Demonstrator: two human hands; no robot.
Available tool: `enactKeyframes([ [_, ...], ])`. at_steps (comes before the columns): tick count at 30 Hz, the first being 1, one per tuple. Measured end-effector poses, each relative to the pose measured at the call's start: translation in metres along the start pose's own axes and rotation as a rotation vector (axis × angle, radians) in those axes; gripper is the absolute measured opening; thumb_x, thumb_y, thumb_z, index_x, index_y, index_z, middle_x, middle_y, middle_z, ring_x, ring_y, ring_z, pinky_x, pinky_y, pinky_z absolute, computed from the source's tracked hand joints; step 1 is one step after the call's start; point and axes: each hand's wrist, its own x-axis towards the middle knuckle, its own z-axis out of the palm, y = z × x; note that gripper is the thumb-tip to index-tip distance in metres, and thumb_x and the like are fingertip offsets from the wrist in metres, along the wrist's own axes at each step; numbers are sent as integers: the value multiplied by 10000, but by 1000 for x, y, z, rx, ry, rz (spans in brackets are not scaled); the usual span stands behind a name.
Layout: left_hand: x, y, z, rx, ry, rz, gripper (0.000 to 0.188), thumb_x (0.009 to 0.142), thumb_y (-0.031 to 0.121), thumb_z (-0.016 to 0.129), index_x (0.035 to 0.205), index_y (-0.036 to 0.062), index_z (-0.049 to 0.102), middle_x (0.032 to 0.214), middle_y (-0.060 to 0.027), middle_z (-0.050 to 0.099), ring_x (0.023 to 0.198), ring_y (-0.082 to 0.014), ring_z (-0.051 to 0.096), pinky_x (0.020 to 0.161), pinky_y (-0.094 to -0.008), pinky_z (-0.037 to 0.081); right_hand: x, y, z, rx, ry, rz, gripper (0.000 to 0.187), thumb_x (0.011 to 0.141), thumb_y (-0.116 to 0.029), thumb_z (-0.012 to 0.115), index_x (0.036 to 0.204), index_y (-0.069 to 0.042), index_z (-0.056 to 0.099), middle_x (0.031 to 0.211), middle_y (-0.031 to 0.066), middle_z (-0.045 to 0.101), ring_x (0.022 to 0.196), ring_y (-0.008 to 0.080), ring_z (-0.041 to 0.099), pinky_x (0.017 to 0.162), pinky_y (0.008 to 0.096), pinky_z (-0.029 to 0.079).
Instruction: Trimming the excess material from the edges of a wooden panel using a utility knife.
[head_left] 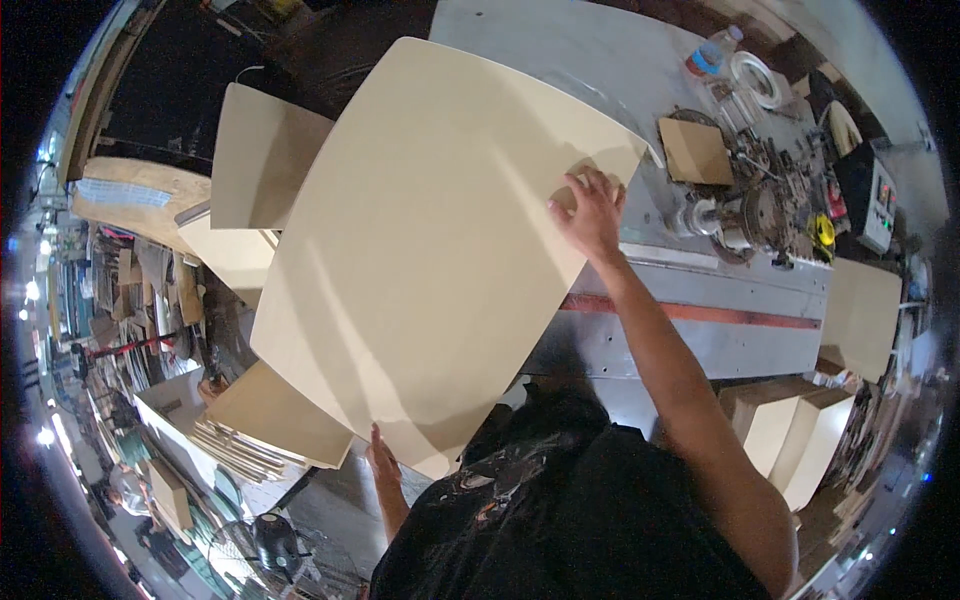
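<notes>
A large cream-coloured board (430,230) with rounded corners and bowed edges lies tilted in front of me, partly over the grey machine table. My left hand (383,460) grips its near edge, thumb up along the face and the other fingers hidden beneath. Near the board's far right corner, my right hand (590,213) rests on the top face, fingers apart and slightly bent. Whether any of its fingertips reach over the edge is hard to make out.
A stack of similar boards (265,420) stands at the lower left, with another cream panel (262,160) farther off. On the grey table (590,50), a cutter-like mechanism (752,222), tools and a bottle (712,52) sit at the right. A fan (275,545) stands near the lower left.
</notes>
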Motion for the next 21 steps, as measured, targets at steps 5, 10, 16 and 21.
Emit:
enactKeyframes([
  [5, 10, -11, 7, 69, 46, -36, 543, 778, 487, 658, 509, 202, 283, 430, 74, 232, 339, -78, 201, 350, -275, 172, 66, 46, -12, -225, 224, 138, 663, 688, -481, 651, 1199, -88, 498, 1249, 132, 472, 1203, 307, 398, 993, 552, 271],
  [10, 18, -11, -6, 8, -154, -137, 370, 843, 475, 563, 807, 109, 607, 563, 39, 497, 438, -62, 391, 388, -233, 303, 97, 78, -19, -181, 64, 427, 830, 575, -748, 601, 1006, -39, 599, 998, 113, 619, 931, 276, 593, 748, 423, 495],
  [16, 35, -13, -41, -55, -227, -77, 586, 856, 491, 556, 1160, -7, 497, 912, -71, 588, 825, -169, 557, 741, -321, 472, 106, 40, -51, 62, -64, 545, 717, 581, -622, 686, 970, -22, 635, 1031, 158, 629, 1022, 312, 558, 873, 409, 438],
  [21, 42, -17, -38, -114, -212, -115, 650, 827, 523, 580, 1192, -5, 477, 961, -82, 599, 839, -168, 562, 721, -316, 471, 106, 37, -47, 29, 16, 661, 695, 564, -581, 715, 979, -29, 634, 1035, 156, 626, 1062, 312, 531, 951, 435, 359],
])
